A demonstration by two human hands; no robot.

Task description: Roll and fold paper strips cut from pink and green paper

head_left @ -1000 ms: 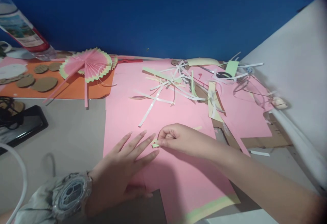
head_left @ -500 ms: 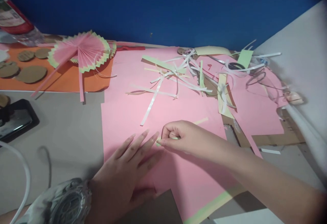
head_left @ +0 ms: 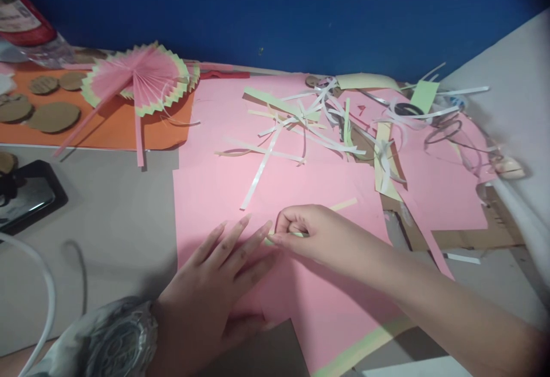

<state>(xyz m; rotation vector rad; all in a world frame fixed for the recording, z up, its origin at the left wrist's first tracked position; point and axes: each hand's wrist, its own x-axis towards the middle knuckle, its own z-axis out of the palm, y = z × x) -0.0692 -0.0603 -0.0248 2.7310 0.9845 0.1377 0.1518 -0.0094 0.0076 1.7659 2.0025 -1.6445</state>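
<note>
One pleated pink-and-green fan (head_left: 161, 76) looks already folded, lying beyond the left hand's (head_left: 230, 277) splayed, empty fingers, while just beside their tips the right hand's (head_left: 311, 229) thumb and forefinger pinch a green paper strip (head_left: 269, 242), seemingly not yet fastened.

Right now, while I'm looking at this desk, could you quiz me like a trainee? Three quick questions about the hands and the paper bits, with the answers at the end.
1. Which wrist wears the watch? A: the right. B: the left. C: neither.
2. True or false: the right hand pinches a narrow green strip between thumb and finger.
3. Fill in the blank: the pleated fan partly covers a sheet coloured ____.

Key: 1. B. 2. True. 3. Orange.
</note>
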